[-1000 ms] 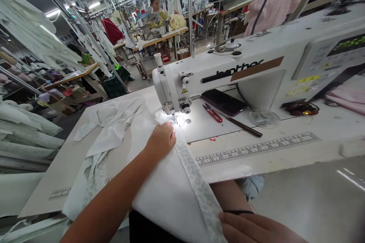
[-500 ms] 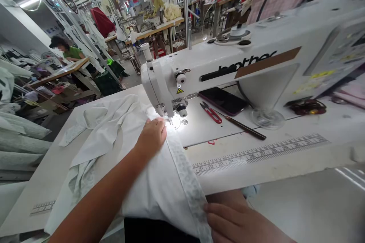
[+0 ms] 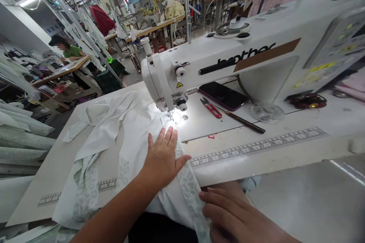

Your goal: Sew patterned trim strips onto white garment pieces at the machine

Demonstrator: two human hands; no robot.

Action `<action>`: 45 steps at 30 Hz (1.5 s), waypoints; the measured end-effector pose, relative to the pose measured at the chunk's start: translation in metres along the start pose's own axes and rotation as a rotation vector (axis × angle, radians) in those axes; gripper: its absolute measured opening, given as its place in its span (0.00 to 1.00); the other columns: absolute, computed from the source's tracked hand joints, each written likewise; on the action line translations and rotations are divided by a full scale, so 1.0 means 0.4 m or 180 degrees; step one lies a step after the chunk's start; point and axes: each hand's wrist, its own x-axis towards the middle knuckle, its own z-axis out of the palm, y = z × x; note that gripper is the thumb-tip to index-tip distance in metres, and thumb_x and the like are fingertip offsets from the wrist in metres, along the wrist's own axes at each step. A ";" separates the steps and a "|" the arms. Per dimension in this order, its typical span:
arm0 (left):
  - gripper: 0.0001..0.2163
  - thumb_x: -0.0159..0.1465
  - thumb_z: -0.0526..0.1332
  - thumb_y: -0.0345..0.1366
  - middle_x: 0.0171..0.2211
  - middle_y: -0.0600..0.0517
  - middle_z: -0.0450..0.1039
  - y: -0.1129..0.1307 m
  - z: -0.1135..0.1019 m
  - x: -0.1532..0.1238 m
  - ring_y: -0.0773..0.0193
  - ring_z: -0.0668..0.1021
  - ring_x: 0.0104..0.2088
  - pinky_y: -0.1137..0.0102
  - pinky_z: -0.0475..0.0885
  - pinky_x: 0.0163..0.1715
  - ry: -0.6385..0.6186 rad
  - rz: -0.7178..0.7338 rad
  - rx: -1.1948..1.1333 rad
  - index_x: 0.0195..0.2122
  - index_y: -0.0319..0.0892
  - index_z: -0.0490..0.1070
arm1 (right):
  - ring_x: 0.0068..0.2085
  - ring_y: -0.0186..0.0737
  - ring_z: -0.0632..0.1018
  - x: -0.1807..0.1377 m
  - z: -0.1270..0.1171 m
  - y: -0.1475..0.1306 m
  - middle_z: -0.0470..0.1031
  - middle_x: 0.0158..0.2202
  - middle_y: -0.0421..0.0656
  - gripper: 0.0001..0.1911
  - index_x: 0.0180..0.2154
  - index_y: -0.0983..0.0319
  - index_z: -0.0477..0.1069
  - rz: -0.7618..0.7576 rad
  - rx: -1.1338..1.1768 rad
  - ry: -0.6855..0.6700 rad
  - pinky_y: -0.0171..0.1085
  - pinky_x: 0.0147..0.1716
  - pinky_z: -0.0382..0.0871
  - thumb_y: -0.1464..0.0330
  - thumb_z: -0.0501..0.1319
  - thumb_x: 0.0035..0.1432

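Observation:
White fabric [image 3: 134, 136] with a pale green patterned band [image 3: 190, 182] along its right edge lies under the needle area of a white sewing machine [image 3: 176, 72]. My left hand [image 3: 163, 155] rests flat on the cloth just in front of the lit presser foot [image 3: 171, 117], fingers spread and thumb across the band. Lower down, at the table's front, my right hand [image 3: 228, 209] grips the band's edge between its fingers; its thumb is hidden. The fabric drapes over the front edge toward my lap.
Right of the needle lie red thread snips [image 3: 211, 108], a dark phone [image 3: 224, 95] and a brown-handled tool [image 3: 245, 122]. A clear round dish [image 3: 267, 112] stands under the machine arm. A printed ruler [image 3: 256, 146] runs along the front edge. Two people sit at other tables behind.
My left hand has moved back from beside the presser foot toward me, and its fingers have spread flat on the cloth. My right hand stays at the band's edge, slightly higher in view.

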 end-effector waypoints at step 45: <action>0.17 0.65 0.57 0.40 0.62 0.34 0.63 -0.087 0.011 0.027 0.39 0.64 0.63 0.30 0.58 0.55 0.0579 0.0522 -0.0102 0.53 0.38 0.62 | 0.44 0.41 0.73 0.173 0.014 0.193 0.78 0.39 0.43 0.20 0.42 0.61 0.75 -0.0405 0.0343 -0.0642 0.42 0.50 0.65 0.68 0.44 0.71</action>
